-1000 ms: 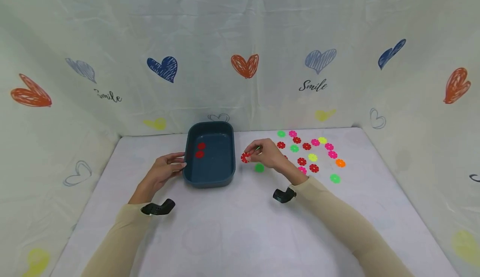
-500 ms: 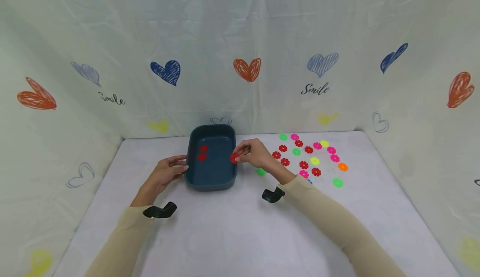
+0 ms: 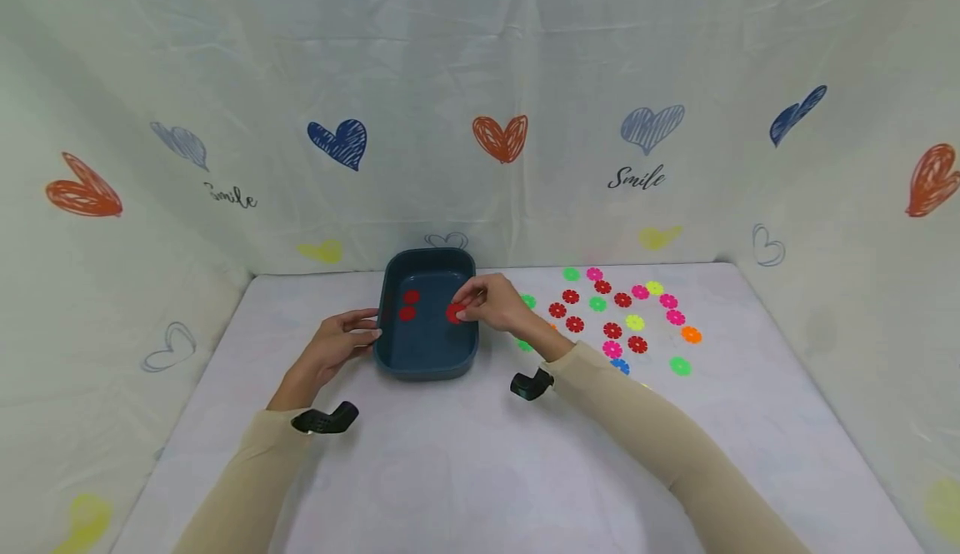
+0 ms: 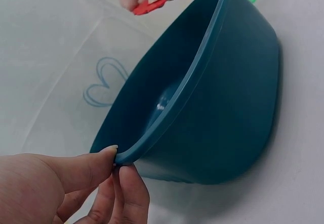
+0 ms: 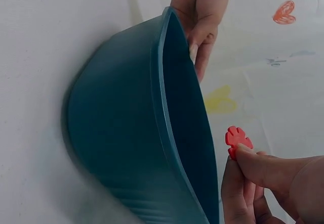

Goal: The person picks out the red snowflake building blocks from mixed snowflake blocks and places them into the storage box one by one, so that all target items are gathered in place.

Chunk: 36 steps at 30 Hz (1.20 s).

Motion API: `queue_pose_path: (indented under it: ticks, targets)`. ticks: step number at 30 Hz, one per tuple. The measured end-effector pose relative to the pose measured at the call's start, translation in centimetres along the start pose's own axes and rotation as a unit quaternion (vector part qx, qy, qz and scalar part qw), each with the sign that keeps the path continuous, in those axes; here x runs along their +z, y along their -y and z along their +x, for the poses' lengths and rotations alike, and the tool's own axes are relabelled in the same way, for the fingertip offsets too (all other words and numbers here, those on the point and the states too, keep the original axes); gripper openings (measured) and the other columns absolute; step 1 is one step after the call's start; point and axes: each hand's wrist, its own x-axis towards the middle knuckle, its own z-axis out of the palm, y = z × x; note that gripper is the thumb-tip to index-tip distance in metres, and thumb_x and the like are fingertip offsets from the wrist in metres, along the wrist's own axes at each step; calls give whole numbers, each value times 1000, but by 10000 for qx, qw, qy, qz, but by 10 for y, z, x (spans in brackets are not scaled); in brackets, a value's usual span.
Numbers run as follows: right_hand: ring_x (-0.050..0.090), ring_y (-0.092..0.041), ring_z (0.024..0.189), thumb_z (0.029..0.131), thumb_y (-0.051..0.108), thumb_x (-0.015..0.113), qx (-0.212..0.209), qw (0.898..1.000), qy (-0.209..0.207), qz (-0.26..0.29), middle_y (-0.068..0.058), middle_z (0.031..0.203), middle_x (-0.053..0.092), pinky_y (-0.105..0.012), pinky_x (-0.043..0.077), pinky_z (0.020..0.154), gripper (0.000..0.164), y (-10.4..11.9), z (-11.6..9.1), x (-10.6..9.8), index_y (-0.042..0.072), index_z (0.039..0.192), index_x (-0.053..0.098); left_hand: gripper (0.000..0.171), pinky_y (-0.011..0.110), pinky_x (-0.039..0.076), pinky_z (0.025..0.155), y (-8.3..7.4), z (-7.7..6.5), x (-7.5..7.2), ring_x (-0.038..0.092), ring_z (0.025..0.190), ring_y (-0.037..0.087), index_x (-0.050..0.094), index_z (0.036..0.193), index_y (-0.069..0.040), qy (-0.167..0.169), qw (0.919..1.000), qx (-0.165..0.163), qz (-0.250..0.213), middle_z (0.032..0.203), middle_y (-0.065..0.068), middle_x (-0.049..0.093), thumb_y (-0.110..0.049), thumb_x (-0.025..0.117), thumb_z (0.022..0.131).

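Note:
A dark teal plastic basin (image 3: 427,358) stands on the table, with two red notched discs (image 3: 407,313) lying on its floor in the head view. My left hand (image 3: 333,346) pinches the basin's left rim, thumb on the inside edge and fingers beneath, as the left wrist view shows. My right hand (image 3: 491,304) pinches another red notched disc (image 5: 238,137) between thumb and fingers. It hovers over the right part of the basin, and in the left wrist view the disc (image 4: 150,5) is above the rim.
Several notched discs in red, pink, green, yellow, orange and blue lie scattered right of the basin, among them an orange disc (image 3: 691,335) and a green disc (image 3: 680,366). Behind the white table (image 3: 450,471) hangs a curtain (image 3: 420,54) printed with hearts.
My right hand has carried the red disc leftward from beside the basin, past its right rim, to above its inside. The left hand keeps its hold on the rim.

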Motion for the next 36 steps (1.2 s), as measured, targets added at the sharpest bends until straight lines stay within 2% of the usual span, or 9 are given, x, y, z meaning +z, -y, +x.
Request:
queue_pose_path:
  ticks: [9,18,27,36]
  targets:
    - [68,-18,84,90,0,83,-12,9995,14,-318,-10,98,75,-26,58,78,18,6,12,9,1,107,78,56,21,56,81,-1,3,0,64,97,13,45,158,0,-94,9999,-94,6,148,25,52,-1,63,105]
    - [69,-15,80,88,-2,84,-191,9989,162,-407,-12,94,76,-22,56,73,18,10,23,18,-1,105,79,56,23,57,82,-3,0,1,64,93,10,44,158,2,-64,10000,-45,-41,148,27,51,-1,63,105]
    - [74,-17,78,85,-8,84,-322,9978,358,-456,-15,92,77,-23,59,74,20,19,33,26,-5,104,78,57,25,57,81,-6,-2,3,64,97,16,44,158,1,-148,9998,-139,-31,148,27,51,-1,64,104]
    - [73,-18,81,83,-8,85,-224,9962,581,-603,-14,92,77,-24,59,75,21,19,44,33,-3,103,79,56,23,57,79,-2,0,3,63,92,14,46,156,2,-162,9997,-129,-86,144,26,53,1,64,103]
